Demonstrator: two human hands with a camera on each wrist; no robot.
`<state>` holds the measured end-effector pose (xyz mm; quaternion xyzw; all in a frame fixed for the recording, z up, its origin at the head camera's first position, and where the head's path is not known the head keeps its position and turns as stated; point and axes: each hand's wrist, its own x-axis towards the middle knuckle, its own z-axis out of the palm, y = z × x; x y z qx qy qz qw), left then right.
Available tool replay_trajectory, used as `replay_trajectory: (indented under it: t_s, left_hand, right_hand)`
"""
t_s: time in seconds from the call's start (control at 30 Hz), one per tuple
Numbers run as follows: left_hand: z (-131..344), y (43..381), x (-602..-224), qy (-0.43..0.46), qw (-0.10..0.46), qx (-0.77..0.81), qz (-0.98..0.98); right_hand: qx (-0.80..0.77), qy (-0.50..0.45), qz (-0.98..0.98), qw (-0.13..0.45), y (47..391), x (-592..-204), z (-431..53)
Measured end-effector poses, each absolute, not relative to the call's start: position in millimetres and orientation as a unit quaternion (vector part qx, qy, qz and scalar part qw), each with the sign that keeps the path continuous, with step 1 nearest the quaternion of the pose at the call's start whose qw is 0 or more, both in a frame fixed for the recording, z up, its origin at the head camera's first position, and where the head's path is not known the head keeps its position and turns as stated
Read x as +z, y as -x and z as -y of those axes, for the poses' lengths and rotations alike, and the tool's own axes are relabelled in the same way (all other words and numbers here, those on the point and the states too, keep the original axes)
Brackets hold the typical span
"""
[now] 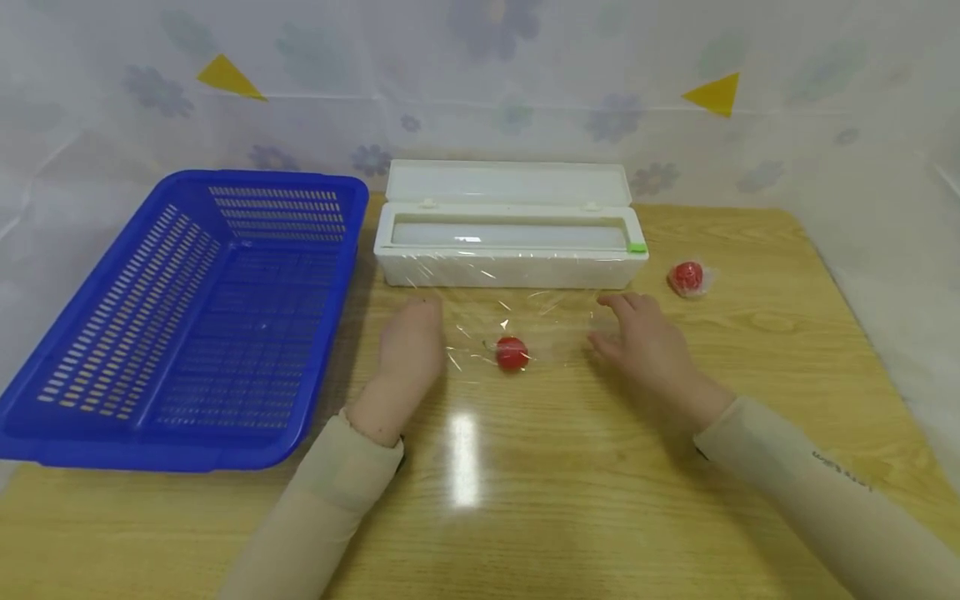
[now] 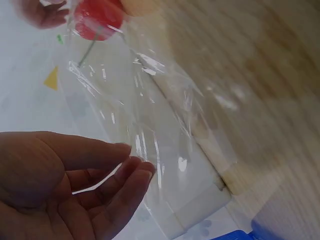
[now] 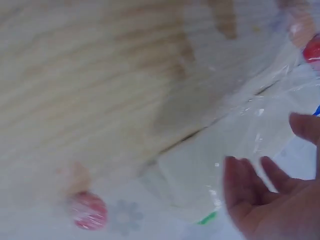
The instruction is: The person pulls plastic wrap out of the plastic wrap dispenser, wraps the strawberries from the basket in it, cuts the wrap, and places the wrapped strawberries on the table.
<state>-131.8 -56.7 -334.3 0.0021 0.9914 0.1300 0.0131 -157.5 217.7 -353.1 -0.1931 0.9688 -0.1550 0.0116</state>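
Clear plastic wrap [image 1: 551, 329] stretches from the white wrap dispenser [image 1: 510, 271] toward me. A small round red fruit [image 1: 512, 354] with a thin green stem sits at the wrap; whether it lies on or under the film is hard to tell. My left hand [image 1: 411, 342] pinches the film's left side between thumb and fingertips [image 2: 142, 167], as the left wrist view shows. To the right of the fruit, my right hand [image 1: 648, 346] has its thumb and fingers apart, beside the film's right side. A second red fruit [image 1: 687, 277], wrapped in film, lies beyond that hand.
A large blue plastic basket [image 1: 330, 333] stands at the left, close to my left arm. The dispenser's lid [image 1: 510, 182] is raised at the back. Behind the wooden table [image 1: 540, 517] hangs a flowered curtain [image 1: 480, 83] with two yellow triangles.
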Motion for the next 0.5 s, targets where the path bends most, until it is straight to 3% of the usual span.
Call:
replay_trajectory:
  t_s: [0.13, 0.23, 0.37, 0.43, 0.5]
  left_hand:
    - [57, 129, -329, -0.007, -0.003, 0.155, -0.988]
    - [57, 123, -327, -0.021, -0.039, 0.142, -0.989]
    - [52, 111, -325, -0.068, -0.113, 0.111, -0.985]
    - [48, 104, -322, -0.096, -0.103, 0.1, -0.985]
    - [44, 98, -318, -0.137, -0.046, 0.098, -0.985]
  right_hand:
    - [-0.137, 0.373, -0.914, -0.081, 142, -350, -199]
    - [-0.123, 0.479, -0.864, -0.092, 133, -352, -184]
    - [-0.115, 0.487, -0.863, -0.066, 128, -358, -171]
    - [-0.116, 0.469, -0.874, -0.056, 129, -360, -169]
    - [-0.118, 0.453, -0.882, -0.047, 130, -362, -167]
